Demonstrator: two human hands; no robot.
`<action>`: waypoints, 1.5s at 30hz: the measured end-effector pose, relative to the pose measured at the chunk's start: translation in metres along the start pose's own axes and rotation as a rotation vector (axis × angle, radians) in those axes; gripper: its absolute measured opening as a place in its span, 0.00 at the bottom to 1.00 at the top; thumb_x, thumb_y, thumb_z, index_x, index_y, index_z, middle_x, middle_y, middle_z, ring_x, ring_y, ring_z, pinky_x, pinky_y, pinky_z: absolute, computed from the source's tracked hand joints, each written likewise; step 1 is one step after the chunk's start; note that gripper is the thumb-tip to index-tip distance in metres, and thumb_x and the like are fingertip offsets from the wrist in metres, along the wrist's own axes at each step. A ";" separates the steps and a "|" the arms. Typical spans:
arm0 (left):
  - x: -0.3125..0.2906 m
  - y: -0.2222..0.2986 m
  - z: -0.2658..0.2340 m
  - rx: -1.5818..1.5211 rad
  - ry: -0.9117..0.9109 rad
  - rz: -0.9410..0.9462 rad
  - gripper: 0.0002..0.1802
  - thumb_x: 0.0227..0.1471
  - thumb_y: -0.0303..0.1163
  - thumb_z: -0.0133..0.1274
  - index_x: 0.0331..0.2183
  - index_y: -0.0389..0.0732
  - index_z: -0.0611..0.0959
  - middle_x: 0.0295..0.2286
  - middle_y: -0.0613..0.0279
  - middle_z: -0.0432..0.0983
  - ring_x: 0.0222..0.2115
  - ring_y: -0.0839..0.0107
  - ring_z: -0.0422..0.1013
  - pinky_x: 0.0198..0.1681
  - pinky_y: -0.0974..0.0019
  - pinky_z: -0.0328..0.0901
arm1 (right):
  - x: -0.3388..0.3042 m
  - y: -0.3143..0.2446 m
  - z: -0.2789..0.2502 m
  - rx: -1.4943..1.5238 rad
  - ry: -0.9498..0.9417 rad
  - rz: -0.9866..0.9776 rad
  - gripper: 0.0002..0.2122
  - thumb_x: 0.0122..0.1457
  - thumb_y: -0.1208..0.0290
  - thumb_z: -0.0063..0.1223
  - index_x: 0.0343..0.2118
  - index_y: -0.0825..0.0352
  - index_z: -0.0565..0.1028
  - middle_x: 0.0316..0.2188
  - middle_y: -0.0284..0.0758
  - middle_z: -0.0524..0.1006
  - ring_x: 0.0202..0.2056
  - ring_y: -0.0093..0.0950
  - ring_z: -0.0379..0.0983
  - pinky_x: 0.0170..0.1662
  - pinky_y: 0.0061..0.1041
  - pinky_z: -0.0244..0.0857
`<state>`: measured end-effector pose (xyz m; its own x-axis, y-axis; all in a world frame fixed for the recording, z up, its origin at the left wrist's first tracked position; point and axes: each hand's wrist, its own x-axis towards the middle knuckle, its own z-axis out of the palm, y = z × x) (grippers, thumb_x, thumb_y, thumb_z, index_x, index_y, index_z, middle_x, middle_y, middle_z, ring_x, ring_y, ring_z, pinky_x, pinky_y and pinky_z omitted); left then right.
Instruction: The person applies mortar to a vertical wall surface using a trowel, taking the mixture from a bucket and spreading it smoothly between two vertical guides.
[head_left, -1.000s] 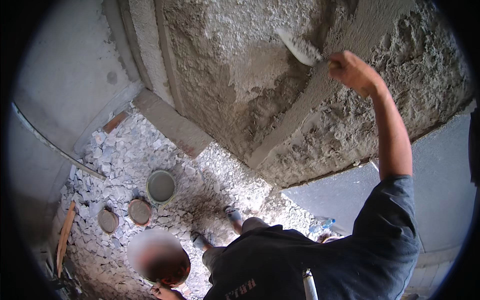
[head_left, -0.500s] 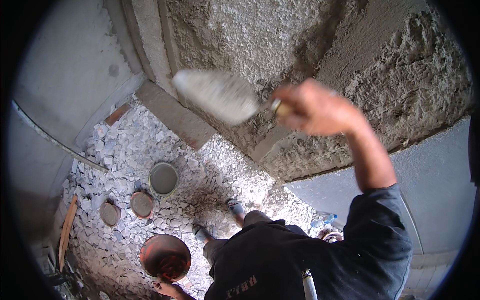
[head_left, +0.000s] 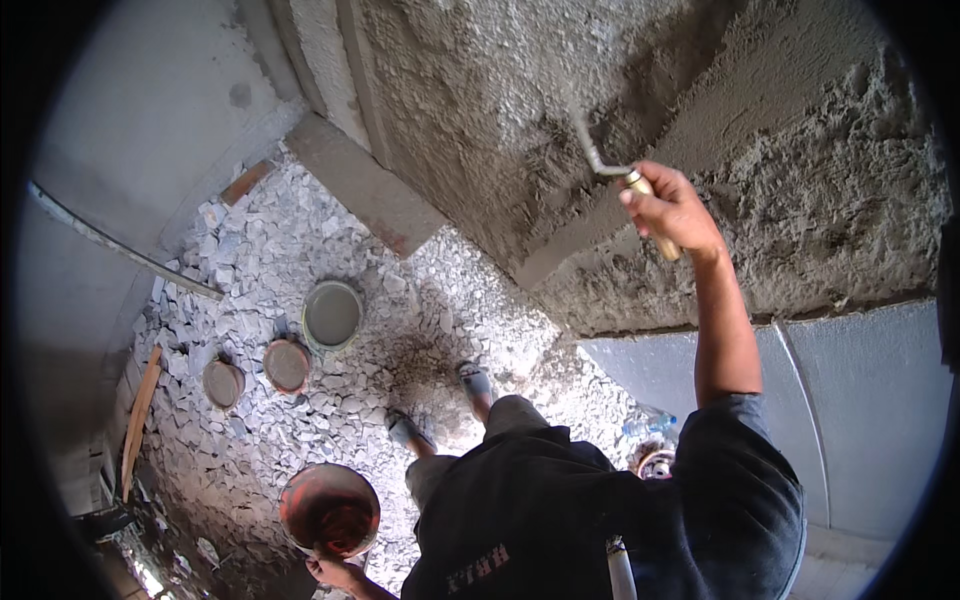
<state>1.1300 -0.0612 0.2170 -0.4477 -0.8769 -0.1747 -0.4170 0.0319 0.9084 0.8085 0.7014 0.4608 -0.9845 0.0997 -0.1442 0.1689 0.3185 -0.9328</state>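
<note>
My right hand is closed around the wooden handle of a trowel, raised in front of the wall. The trowel's blade is seen nearly edge-on and is blurred against the plaster. Rough, wet grey mortar covers much of the wall, with a smoother band running slantwise through it. Low at the left, my left hand grips the rim of a round bucket. Reddish walls and some dark residue show inside it; its depth is partly in shadow.
Three containers of grey mortar, one larger bucket and two smaller ones, stand on broken white stone. A mortar-coated board lies along the wall's foot. A wood strip lies far left; a plastic bottle is beside my right side.
The trowel has swung from a broad, flat-on blade at the left to nearly edge-on, further right and up. My right hand has shifted slightly right. My left hand still holds the bucket.
</note>
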 end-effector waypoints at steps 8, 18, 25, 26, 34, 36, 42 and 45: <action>-0.039 0.021 0.038 -0.057 -0.011 0.047 0.17 0.53 0.37 0.64 0.27 0.40 0.72 0.27 0.66 0.69 0.28 0.72 0.63 0.34 0.63 0.65 | 0.025 0.192 0.062 -0.913 -0.106 0.345 0.19 0.67 0.57 0.52 0.52 0.68 0.77 0.48 0.56 0.80 0.51 0.52 0.78 0.56 0.46 0.72; -0.050 0.018 0.009 -0.044 -0.018 0.033 0.17 0.52 0.36 0.66 0.26 0.41 0.73 0.27 0.65 0.70 0.28 0.72 0.64 0.33 0.62 0.65 | 0.049 0.198 0.044 -0.927 0.110 0.510 0.17 0.64 0.54 0.51 0.44 0.62 0.82 0.48 0.50 0.81 0.53 0.52 0.77 0.57 0.44 0.71; -0.045 0.013 0.021 0.005 0.041 0.005 0.16 0.50 0.34 0.67 0.25 0.40 0.74 0.25 0.65 0.71 0.27 0.73 0.64 0.32 0.63 0.65 | 0.046 0.201 0.009 -0.992 0.098 0.375 0.16 0.62 0.56 0.53 0.45 0.61 0.82 0.47 0.51 0.81 0.51 0.50 0.78 0.55 0.44 0.72; -0.044 0.015 0.022 0.004 0.039 0.005 0.16 0.50 0.34 0.67 0.25 0.40 0.74 0.25 0.65 0.71 0.27 0.73 0.64 0.32 0.64 0.64 | 0.046 0.198 0.003 -1.007 0.104 0.354 0.17 0.62 0.56 0.53 0.45 0.61 0.82 0.47 0.51 0.81 0.51 0.50 0.78 0.55 0.44 0.72; -0.017 -0.006 0.029 -0.028 -0.108 -0.001 0.17 0.54 0.37 0.65 0.28 0.40 0.73 0.28 0.64 0.71 0.28 0.72 0.65 0.34 0.63 0.65 | 0.033 0.132 -0.020 -1.116 0.201 0.292 0.13 0.65 0.57 0.53 0.42 0.60 0.82 0.36 0.47 0.83 0.41 0.43 0.82 0.49 0.42 0.75; -0.008 -0.013 0.031 -0.028 -0.089 0.005 0.17 0.54 0.37 0.64 0.28 0.40 0.73 0.28 0.64 0.71 0.28 0.72 0.65 0.34 0.63 0.65 | 0.032 0.107 -0.027 -1.114 0.193 0.286 0.13 0.65 0.58 0.53 0.40 0.62 0.81 0.34 0.47 0.83 0.38 0.41 0.83 0.47 0.42 0.76; -0.003 -0.001 0.058 -0.106 -0.127 -0.008 0.17 0.53 0.37 0.65 0.27 0.40 0.72 0.27 0.65 0.71 0.27 0.73 0.64 0.33 0.64 0.64 | 0.014 -0.012 -0.029 -1.252 0.225 -0.058 0.09 0.66 0.67 0.51 0.35 0.68 0.77 0.22 0.42 0.80 0.23 0.32 0.77 0.29 0.35 0.72; -0.003 0.009 0.068 -0.083 -0.117 -0.012 0.17 0.53 0.36 0.65 0.26 0.41 0.72 0.26 0.66 0.71 0.27 0.73 0.64 0.32 0.64 0.64 | 0.006 -0.033 -0.004 -1.354 0.185 -0.216 0.08 0.68 0.67 0.50 0.36 0.66 0.76 0.19 0.37 0.78 0.19 0.24 0.74 0.22 0.28 0.70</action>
<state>1.0733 -0.0255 0.1998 -0.5346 -0.8149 -0.2241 -0.3580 -0.0219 0.9335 0.7975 0.6954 0.4925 -0.9942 0.0207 0.1056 0.0344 0.9910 0.1293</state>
